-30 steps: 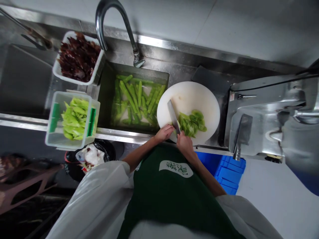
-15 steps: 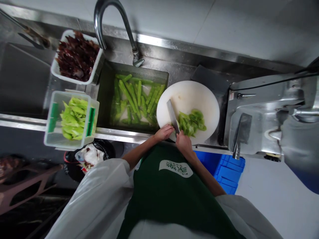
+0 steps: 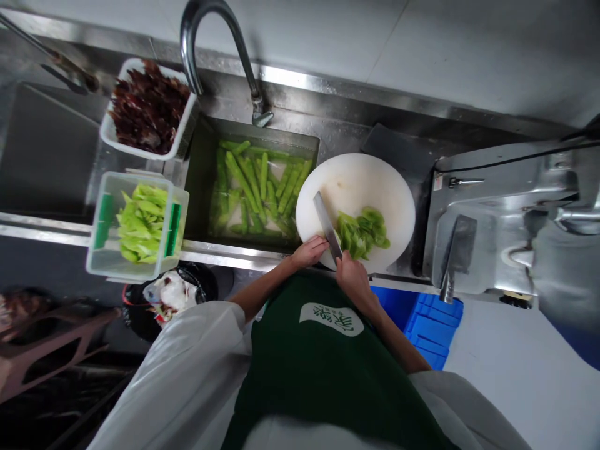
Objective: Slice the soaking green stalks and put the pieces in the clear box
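Observation:
A knife [image 3: 327,220] lies slantwise over the left part of the round white cutting board [image 3: 360,178], its handle in my closed right hand [image 3: 352,274]. Just left of the blade, at the board's near edge, is my left hand [image 3: 310,251], its fingers closed on something mostly hidden, perhaps a green stalk. Sliced green pieces [image 3: 363,231] form a pile right of the blade. Whole green stalks [image 3: 257,187] lie in the water of the sink [image 3: 199,181] to the left.
A clear bin of cut green pieces [image 3: 98,250] sits on the counter's front edge, with a white basket of dark red leaves [image 3: 135,152] behind it. A faucet [image 3: 187,37] arches over the sink. At the right, a cleaver [image 3: 458,247] rests on a metal machine [image 3: 497,215].
The whole view has shifted slightly. My right hand and the knife have moved a little to the right and down, while my left hand stays beside the blade.

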### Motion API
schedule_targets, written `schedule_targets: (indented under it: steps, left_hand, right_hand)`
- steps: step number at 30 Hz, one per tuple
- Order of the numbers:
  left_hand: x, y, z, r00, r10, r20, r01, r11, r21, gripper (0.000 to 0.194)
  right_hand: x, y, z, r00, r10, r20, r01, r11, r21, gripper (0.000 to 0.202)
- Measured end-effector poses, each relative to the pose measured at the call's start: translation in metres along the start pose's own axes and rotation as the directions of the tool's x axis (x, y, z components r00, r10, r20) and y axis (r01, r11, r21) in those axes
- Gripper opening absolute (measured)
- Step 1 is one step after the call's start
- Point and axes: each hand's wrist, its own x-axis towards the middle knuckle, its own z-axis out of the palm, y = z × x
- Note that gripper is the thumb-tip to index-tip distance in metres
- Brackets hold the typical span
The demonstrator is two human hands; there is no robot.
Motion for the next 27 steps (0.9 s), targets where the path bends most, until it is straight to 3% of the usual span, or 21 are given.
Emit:
schedule_targets:
  steps: [6,14,20,27]
  left_hand:
    - [-0.005,-0.006,0.002,1.0,0.017,-0.024,-0.018,1.0,-0.023,0.031]
    - [-0.005,-0.011,-0.002,0.996,0.011,0.091,-0.013,1.0,0.025,0.032]
    - [-0.003,-0.005,-0.004,0.998,0.025,0.055,-0.026,0.999,0.022,0.031]
    - [-0.002,-0.001,-0.003,0.999,0.035,0.019,-0.036,0.999,0.029,0.031]
  right_hand:
    - [0.006,-0.001,0.007,1.0,0.001,-0.002,-0.001,1.0,0.03,0.034]
    - [0.01,0.001,0.008,1.0,-0.006,-0.007,0.007,0.999,0.032,0.034]
    - [-0.004,0.005,0.0,1.0,-0.025,-0.012,0.025,1.0,-0.011,0.033]
    - [0.016,-0.002,0.004,0.999,-0.035,-0.011,0.035,0.999,0.033,0.035]
